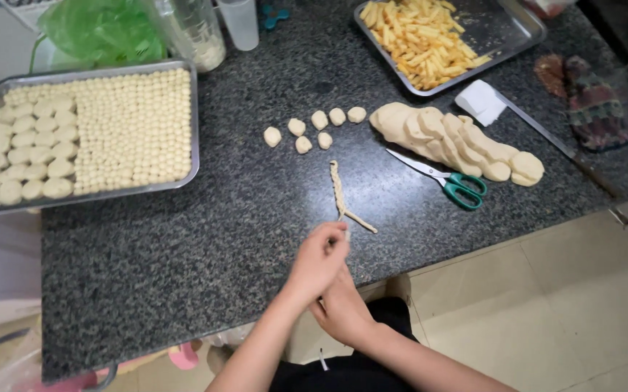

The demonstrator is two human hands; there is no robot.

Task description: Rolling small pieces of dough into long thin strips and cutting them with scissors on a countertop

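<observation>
Hands [332, 279] cross at the counter's near edge [256, 319], left pinching the twisted dough strip [343, 196], right's grip unclear.

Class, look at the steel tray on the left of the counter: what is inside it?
The left tray holds rows of small dough balls, with larger dough pieces along its left side. The dough covers the tray's floor almost entirely, so little of it shows.

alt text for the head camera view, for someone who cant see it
Two bare hands, left hand over right hand, work the near end of a twisted dough strip on a dark granite counter. Beyond lie small dough pieces, green-handled scissors, a sliced dough log and a tray of dough balls.
</observation>
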